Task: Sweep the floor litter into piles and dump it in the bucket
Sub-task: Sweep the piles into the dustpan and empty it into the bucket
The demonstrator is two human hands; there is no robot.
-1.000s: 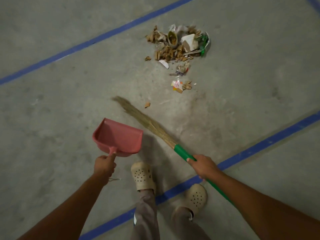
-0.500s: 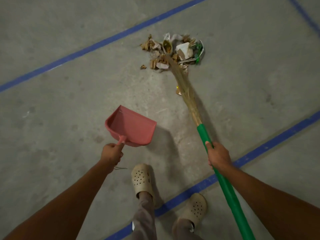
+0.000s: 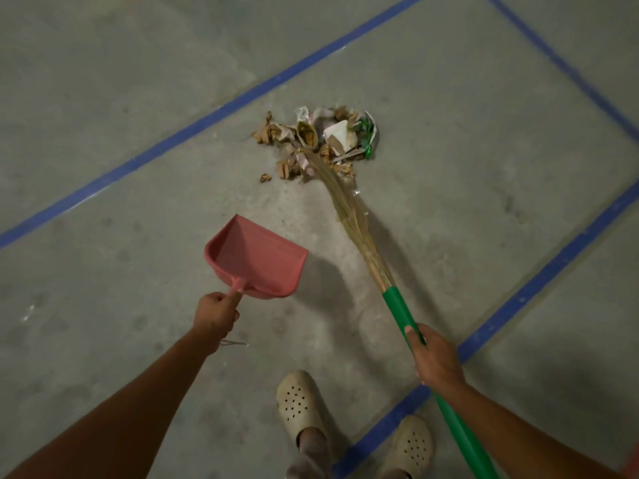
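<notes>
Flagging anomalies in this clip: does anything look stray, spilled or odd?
One small brown scrap lies apart from the litter pile, just off its lower-left edge, away from the broom bristles. Nothing else stands out.

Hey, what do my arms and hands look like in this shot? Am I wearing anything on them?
The left arm and right arm are bare as far as the frame shows, with no sleeves. There are no gloves on the left hand or right hand, and no watch is visible. A thin pale strand shows by the left wrist; I cannot tell whether it is worn.
</notes>
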